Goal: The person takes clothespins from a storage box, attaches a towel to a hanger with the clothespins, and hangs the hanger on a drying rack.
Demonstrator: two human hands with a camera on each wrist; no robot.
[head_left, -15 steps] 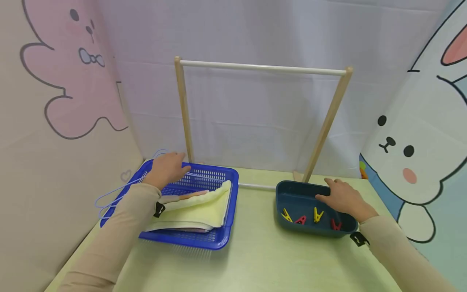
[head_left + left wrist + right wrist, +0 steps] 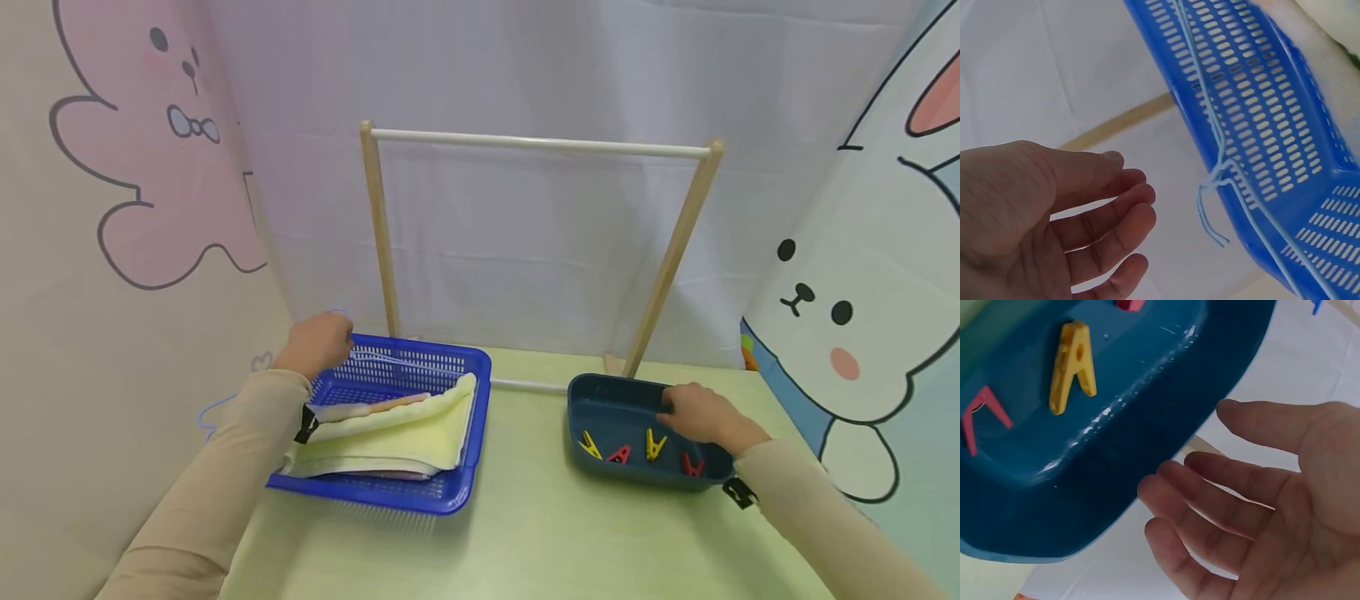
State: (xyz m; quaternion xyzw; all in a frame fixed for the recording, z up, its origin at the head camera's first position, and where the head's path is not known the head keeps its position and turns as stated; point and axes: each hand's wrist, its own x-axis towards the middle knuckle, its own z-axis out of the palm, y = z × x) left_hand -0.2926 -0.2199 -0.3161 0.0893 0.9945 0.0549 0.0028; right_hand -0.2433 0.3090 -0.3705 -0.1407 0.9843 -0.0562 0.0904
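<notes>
Near the far-left corner of the blue basket (image 2: 480,417), can now see the left hand (image 2: 315,343) farther left than a moment earlier, with fingers more bent inward. From the left wrist view, can tell a narrow gap between thumb and fingers, with nothing inside it. Can find the light-blue wire hanger (image 2: 1220,164) just beside, lying along the basket's rim but apart from the fingertips. At the far-right rim of the dark teal tray (image 2: 615,408), can see the right hand (image 2: 703,414) with fingers more curved than earlier, thumb moderately wide from them, and nothing held; cannot tell whether touching the rim. Would judge this as reaching on both sides, with neither hanger nor clip taken yet.

Compared with the earlier picture, must note less wire visible at the left, beside the left forearm (image 2: 217,475). Can find no clear shift in the yellow cloth (image 2: 405,433), folded inside the basket, nor in the yellow clips (image 2: 655,446) and red clips (image 2: 620,454), spread on the tray's floor. Behind both containers, can see the wooden stand (image 2: 380,217) with its white bar (image 2: 540,143), at nearly the same place.
</notes>
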